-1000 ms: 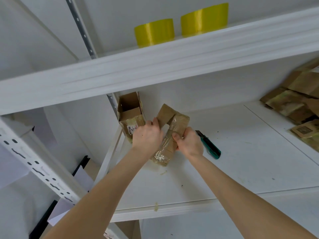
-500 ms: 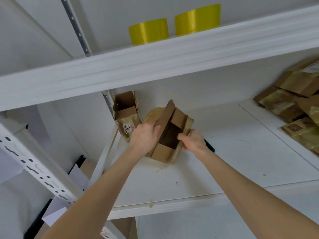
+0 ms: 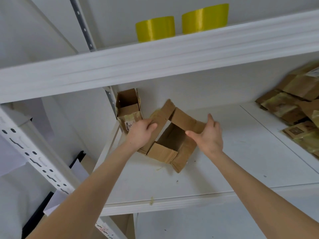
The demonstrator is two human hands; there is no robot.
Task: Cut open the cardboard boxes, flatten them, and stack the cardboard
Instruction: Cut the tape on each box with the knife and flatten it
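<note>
Brown box (image 3: 172,140) on the white shelf (image 3: 224,169), left flap gripped by the left hand (image 3: 140,133), right flap touched by the flat right hand (image 3: 209,137). Could rip if pulled hard, or bump the small box (image 3: 128,107) at the far left.

- I count two cardboard boxes: a spread-open box (image 3: 172,140) and an upright box (image 3: 128,107).
- Two yellow rolls (image 3: 155,28) (image 3: 205,18).
- Two shelves: upper shelf (image 3: 155,66), lower shelf (image 3: 224,169).
- Two grips: left grip (image 3: 140,133), right grip (image 3: 209,137).
- One heap of flattened cardboard (image 3: 293,104); I cannot count its pieces from here.
</note>
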